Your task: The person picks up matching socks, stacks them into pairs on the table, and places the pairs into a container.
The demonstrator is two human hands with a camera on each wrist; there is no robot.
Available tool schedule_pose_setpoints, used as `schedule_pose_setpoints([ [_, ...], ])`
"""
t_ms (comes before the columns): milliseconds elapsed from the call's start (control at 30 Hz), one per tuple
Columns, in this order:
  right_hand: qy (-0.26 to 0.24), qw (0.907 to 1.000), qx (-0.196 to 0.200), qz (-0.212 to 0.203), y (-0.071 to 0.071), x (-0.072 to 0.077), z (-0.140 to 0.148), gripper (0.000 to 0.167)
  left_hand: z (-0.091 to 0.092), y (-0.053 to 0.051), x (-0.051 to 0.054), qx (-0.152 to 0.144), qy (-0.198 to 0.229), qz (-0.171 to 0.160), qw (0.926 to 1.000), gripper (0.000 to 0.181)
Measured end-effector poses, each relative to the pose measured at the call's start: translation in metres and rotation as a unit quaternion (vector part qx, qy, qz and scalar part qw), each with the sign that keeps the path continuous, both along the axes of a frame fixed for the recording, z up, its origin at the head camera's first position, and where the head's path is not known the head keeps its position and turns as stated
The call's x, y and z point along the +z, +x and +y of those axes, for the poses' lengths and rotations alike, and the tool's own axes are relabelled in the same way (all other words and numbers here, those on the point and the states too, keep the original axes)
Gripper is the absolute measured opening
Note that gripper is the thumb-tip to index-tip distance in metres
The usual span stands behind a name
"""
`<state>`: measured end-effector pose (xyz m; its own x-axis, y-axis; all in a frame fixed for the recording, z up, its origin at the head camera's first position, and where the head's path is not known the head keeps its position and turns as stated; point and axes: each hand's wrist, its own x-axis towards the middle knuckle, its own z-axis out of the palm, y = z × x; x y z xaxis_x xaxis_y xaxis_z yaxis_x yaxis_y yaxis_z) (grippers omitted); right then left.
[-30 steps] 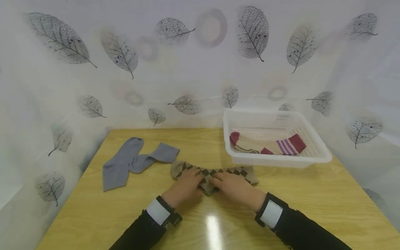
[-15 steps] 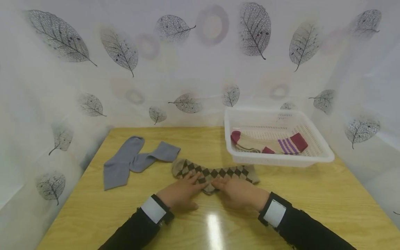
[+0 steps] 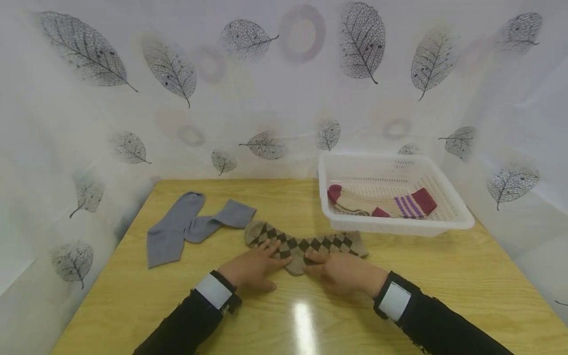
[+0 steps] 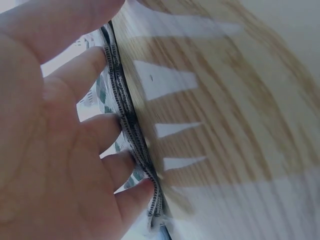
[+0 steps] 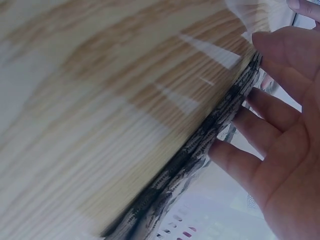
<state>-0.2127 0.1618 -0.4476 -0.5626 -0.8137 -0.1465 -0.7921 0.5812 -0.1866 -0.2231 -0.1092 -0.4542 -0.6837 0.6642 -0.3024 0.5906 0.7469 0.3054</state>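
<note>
A beige sock with dark diamonds lies flat across the middle of the table; the wrist views show its layers stacked edge-on. The left hand rests its spread fingers on the sock's left half, thumb off on the wood. On the right half, near the heel bulge, the right hand lays its fingertips on the fabric. In the left wrist view the left hand shows fingers touching the sock edge. The right wrist view has the right hand with fingers extended onto the sock edge.
Grey socks lie crossed at the table's left. A white plastic basket stands at the back right, holding cream socks with burgundy ends and purple stripes. Behind the wooden table hangs a leaf-print cloth.
Both hands have drawn slightly apart and toward the near side, their fingers flattening out. More of the diamond sock shows, now smoother. The grey socks and basket stay put.
</note>
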Motion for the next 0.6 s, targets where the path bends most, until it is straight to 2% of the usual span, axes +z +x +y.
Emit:
schedule_pose_setpoints([
  [167, 0.005, 0.9999, -0.003, 0.013, 0.0007, -0.001, 0.0014, 0.051, -0.0003, -0.0032, 0.0012, -0.001, 0.01, -0.009, 0.9999, 0.064],
  [400, -0.002, 0.9994, 0.002, 0.036, 0.0088, -0.0032, 0.0005, 0.049, 0.0005, -0.0008, 0.0011, 0.002, 0.023, -0.017, 0.9996, 0.062],
  [600, -0.005, 0.9985, 0.014, 0.053, 0.0069, -0.0004, 0.0025, 0.051, -0.002, -0.0092, 0.0012, -0.001, 0.027, -0.035, 0.999, 0.059],
])
